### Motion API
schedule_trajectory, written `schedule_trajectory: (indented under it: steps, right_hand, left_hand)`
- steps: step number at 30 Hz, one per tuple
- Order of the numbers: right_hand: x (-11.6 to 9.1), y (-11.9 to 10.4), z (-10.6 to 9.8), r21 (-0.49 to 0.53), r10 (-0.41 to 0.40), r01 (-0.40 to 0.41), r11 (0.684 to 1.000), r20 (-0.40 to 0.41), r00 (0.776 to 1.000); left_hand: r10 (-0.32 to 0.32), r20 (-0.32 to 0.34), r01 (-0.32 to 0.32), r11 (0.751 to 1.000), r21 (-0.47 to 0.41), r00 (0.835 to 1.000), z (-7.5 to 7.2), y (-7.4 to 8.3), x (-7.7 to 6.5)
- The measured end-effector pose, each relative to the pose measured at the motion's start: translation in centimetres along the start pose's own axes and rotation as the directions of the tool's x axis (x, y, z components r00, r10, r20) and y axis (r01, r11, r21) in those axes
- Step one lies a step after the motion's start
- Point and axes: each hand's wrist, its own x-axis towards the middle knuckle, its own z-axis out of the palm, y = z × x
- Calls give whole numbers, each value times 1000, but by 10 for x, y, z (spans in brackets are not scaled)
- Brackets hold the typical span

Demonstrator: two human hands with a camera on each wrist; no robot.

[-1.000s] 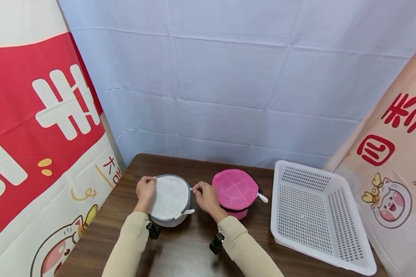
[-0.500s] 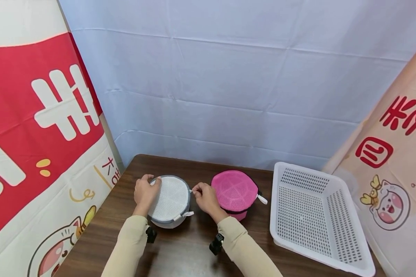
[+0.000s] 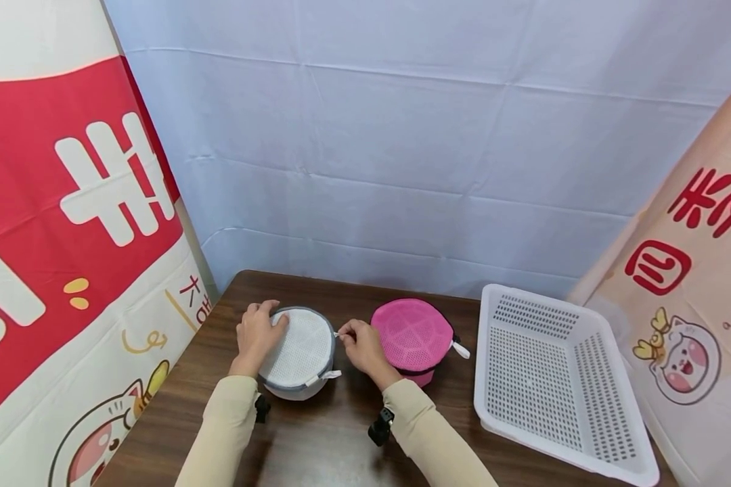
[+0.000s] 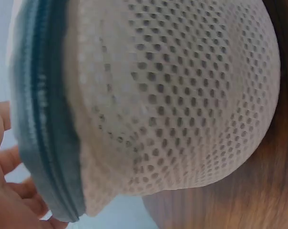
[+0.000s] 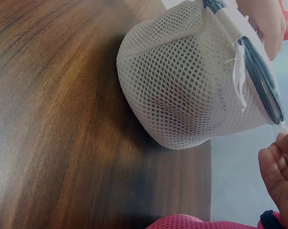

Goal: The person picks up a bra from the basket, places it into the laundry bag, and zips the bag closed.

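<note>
A round white mesh laundry bag (image 3: 298, 348) with a grey-blue zipper rim stands upright on the table's left part. My left hand (image 3: 258, 335) rests on its left edge, the thumb over the top and the fingers loosely spread. In the left wrist view, those fingers (image 4: 22, 191) lie along the lid side of the zipper (image 4: 44, 109). My right hand (image 3: 362, 348) pinches a small whitish zipper pull (image 5: 282, 127) at the bag's right edge. A white fabric tag (image 3: 331, 374) sticks out from the front right of the rim.
Just right of my right hand stands a pink mesh laundry bag (image 3: 411, 335) with a black zipper and a white tag. Farther right is a white perforated plastic basket (image 3: 536, 436). Cloth hangings surround the dark wooden table (image 3: 341, 439).
My left hand has loosened from pinching the rim and slid forward, its thumb now over the top. The right hand stays at the zipper pull; the bag has hardly moved.
</note>
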Motion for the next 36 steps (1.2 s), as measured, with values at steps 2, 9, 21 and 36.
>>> schedule_trajectory:
  steps: [2, 9, 21, 36]
  right_hand:
    - [1, 0, 1, -4, 9, -9, 1000, 5, 1000]
    - [5, -4, 2, 3, 4, -4, 1000, -2, 1000]
    - [9, -5, 6, -10, -36, 36, 999, -8, 999]
    - [10, -3, 7, -28, -37, 37, 999, -2, 999]
  left_hand:
    - [34, 19, -34, 999, 11, 999, -2, 1, 1]
    - [140, 81, -142, 990, 19, 987, -4, 12, 8]
    - [251, 188, -265, 962, 57, 950, 7, 22, 16]
    - [299, 247, -296, 954, -51, 922, 12, 14, 22]
